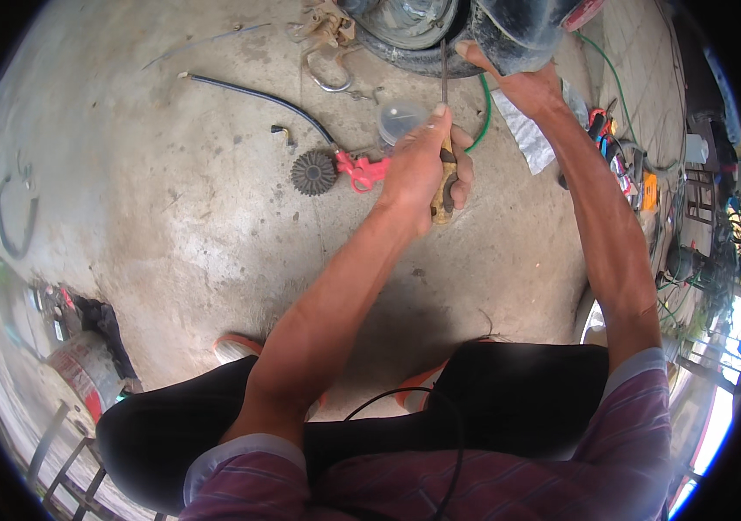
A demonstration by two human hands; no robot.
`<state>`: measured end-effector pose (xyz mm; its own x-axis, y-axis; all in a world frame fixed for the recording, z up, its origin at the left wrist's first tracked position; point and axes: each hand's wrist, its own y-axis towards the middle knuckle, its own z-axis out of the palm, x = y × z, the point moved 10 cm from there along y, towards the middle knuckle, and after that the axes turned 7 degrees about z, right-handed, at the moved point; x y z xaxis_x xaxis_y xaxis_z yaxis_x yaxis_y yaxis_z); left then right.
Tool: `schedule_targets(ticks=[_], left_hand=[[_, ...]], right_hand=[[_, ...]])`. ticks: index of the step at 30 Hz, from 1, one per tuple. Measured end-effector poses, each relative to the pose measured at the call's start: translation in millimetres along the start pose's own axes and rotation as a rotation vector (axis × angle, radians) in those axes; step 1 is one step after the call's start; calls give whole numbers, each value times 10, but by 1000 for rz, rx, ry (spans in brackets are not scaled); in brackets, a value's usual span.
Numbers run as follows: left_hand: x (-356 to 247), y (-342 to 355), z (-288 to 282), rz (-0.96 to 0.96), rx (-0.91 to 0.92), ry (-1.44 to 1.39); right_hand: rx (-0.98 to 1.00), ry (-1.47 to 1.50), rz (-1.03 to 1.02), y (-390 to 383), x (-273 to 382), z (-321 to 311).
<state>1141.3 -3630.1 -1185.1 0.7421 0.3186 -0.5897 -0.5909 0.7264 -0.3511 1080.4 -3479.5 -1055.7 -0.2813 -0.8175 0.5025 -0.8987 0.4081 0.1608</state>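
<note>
My left hand (423,165) is closed around the yellow-and-black handle of a screwdriver (446,193). Its thin shaft points away from me, and the tip reaches the edge of a black tyre (414,62) at the top of the view. Beside the tyre, my right hand (527,87) grips the lower edge of a dark, scuffed, rounded panel (522,35). The right thumb shows along that edge, while the other fingers are mostly hidden. Close to my left hand lie a red tyre inflator (360,172) with a ridged black gauge and a clear round tub (403,117).
A black hose (258,95) runs left from the inflator. A metal hook (327,78) and a crumpled brown cloth (323,24) lie near the tyre. A green hose (485,108) curves behind my hands. Assorted tools (618,161) lie right; a bucket (84,373) stands left.
</note>
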Motion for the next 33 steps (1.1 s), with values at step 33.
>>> schedule_targets(ticks=[33], left_hand=[[-594, -8, -160, 39, -109, 371]], right_hand=[[17, 164, -39, -16, 21, -4]])
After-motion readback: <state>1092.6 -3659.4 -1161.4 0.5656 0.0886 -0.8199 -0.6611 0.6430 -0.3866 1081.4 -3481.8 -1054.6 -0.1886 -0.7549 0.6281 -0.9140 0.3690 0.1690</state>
